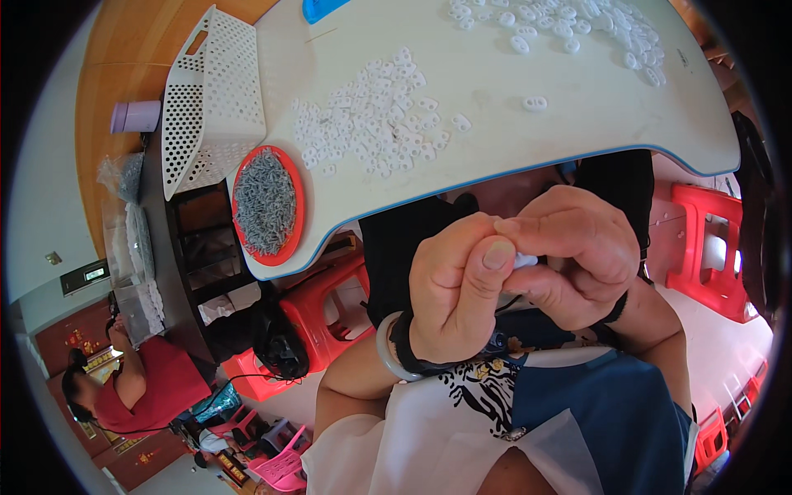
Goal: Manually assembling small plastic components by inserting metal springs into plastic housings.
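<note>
My left hand [460, 285] and my right hand [582, 252] meet in front of my body, just off the table's near edge. Both are closed, thumbs and fingertips pinching a small white plastic piece [525, 261]. Only a bit of it shows between the fingers; its full shape is hidden. On the white table [495, 136] beyond lies a loose pile of small white plastic parts [371, 115]. A single white oval part with two holes [535, 103] rests apart, and several similar oval parts [610, 29] are heaped at the far right.
A red plate [300, 206] full of grey screw-like pieces [264, 202] sits at the table's left edge. Behind it stands a white perforated basket [235, 91]. Red stools [326, 301] are below the table on the left, another red stool [701, 247] on the right. A person in red [165, 379] is at far left.
</note>
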Available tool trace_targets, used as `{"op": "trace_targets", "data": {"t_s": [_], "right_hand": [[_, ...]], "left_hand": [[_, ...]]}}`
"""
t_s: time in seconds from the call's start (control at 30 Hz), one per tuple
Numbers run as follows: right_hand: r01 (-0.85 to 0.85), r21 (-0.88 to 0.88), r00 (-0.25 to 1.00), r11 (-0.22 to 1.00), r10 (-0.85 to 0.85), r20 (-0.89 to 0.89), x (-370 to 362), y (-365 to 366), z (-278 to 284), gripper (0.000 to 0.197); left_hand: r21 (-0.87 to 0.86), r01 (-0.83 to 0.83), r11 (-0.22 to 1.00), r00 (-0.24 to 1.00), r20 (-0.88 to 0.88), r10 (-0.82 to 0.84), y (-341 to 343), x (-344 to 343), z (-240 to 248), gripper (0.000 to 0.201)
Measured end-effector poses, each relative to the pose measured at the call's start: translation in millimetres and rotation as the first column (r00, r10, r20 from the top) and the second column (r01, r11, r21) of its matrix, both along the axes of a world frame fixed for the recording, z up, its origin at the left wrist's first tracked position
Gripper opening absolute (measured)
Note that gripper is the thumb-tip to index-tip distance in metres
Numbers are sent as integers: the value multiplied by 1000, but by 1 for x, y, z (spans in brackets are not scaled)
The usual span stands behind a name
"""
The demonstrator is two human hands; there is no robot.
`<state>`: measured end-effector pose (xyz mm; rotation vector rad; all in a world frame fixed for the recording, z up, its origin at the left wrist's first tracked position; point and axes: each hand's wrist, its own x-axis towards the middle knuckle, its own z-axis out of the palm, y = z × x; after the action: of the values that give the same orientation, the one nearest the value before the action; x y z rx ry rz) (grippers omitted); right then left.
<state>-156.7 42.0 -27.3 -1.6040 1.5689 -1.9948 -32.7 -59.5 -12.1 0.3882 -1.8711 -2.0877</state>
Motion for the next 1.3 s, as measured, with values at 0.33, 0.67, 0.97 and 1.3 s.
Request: {"op": "trace_targets", "data": {"t_s": [0.33, 0.67, 0.97, 1.3], "right_hand": [[48, 107, 986, 993, -65, 154, 5, -1, -6, 51], [32, 113, 998, 993, -37, 43, 7, -7, -3, 28], [79, 146, 994, 986, -89, 60, 2, -5, -7, 22], [227, 100, 974, 969, -226, -21, -5, -6, 6, 21]], "left_hand": [[278, -293, 915, 956, 101, 275, -19, -16, 2, 38], [490, -529, 693, 817, 74, 572, -225, -17, 71, 39], [672, -290, 681, 935, 49, 350, -149, -29, 55, 44], [879, -23, 476, 993, -36, 115, -30, -43, 14, 54]]}}
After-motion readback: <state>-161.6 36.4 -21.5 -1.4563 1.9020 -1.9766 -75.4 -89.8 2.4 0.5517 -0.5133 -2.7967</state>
